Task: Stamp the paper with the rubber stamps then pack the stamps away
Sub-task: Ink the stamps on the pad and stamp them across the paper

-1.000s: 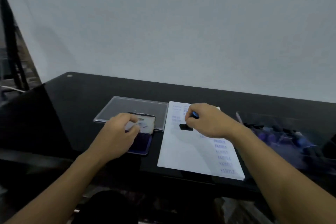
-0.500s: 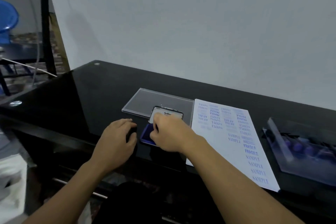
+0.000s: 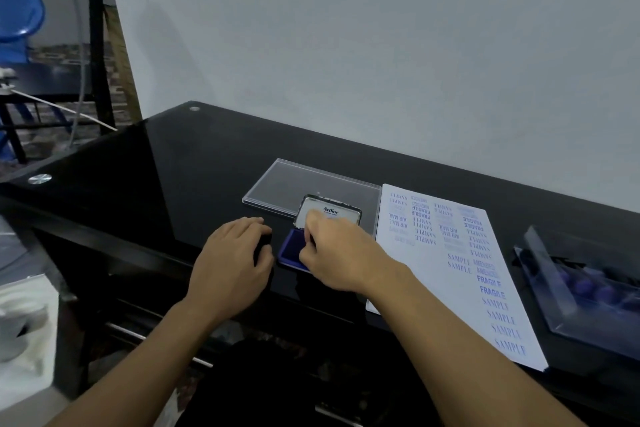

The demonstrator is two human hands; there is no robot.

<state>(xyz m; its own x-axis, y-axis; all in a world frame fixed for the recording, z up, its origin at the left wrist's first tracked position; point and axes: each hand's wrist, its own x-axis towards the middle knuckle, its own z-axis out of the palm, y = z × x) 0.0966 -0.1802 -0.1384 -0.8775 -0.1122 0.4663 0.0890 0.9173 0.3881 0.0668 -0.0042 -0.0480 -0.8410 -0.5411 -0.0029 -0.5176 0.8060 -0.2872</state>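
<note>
An open ink pad lies on the black table, its blue pad (image 3: 291, 250) in front and its raised lid (image 3: 332, 213) behind. My right hand (image 3: 341, 253) is over the blue pad and pinches a small dark stamp (image 3: 310, 240), mostly hidden by the fingers. My left hand (image 3: 230, 260) rests on the table just left of the pad, fingers loosely bent, and I see nothing in it. The white paper (image 3: 450, 253), right of the pad, carries several blue stamp prints. A clear stamp case (image 3: 540, 274) with purple-handled stamps (image 3: 585, 286) sits at the far right.
A clear plastic case lid (image 3: 294, 184) lies flat behind the ink pad. The table's front edge runs just below my wrists. A blue chair (image 3: 17, 17) and a dark frame stand beyond the table's left end, and a white wall closes the back.
My right hand left the paper and came left with the stamp onto the ink pad. My left hand let go of the pad's lid and settled beside it. The view turned left.
</note>
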